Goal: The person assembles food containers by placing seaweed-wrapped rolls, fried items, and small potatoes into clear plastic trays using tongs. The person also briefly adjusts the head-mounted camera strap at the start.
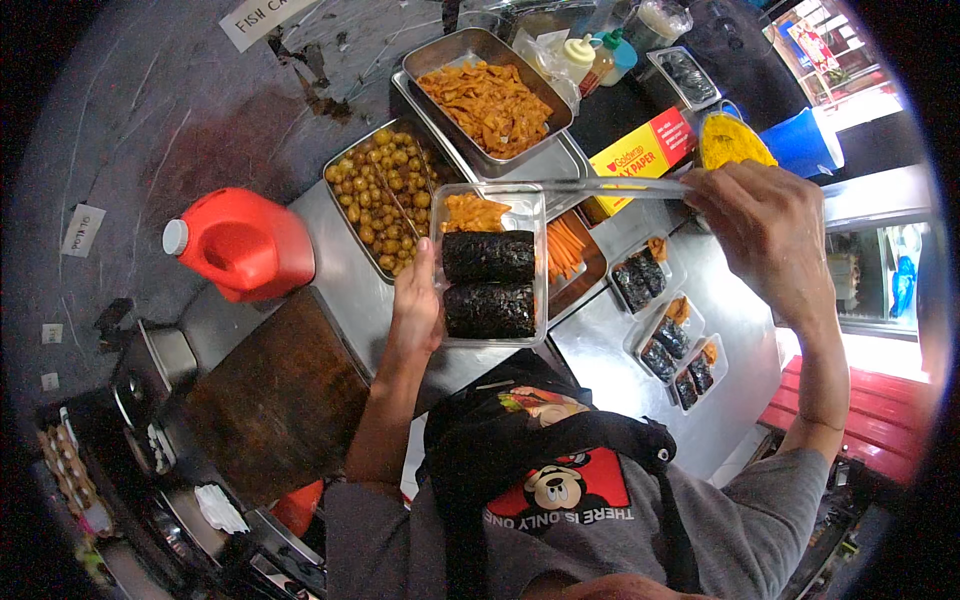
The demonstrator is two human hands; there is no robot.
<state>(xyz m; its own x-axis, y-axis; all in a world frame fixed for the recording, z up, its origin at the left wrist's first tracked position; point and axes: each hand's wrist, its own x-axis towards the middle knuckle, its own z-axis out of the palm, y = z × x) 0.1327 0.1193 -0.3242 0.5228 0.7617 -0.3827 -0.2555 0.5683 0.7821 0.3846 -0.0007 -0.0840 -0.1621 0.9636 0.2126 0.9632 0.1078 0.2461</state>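
My left hand (415,300) grips a clear plastic container (541,290) by its left side, thumb on the rim. In it lie two dark seaweed rolls (488,257), side by side. Orange fried strips (474,212) fill the container's far left corner. From the right, my right hand (755,225) is closed on one end of a long, pale, slim utensil (610,185) that looks like tongs. Its other end reaches over the far part of the container; whether it touches the food, I cannot tell.
Beyond stand trays of orange strips (485,105), small potatoes (375,190) and carrot sticks (565,250). A red jug (255,245) is at left, near a brown board (285,395). At right are several packed containers (665,345), a yellow-red box (640,155) and a blue cup (800,145).
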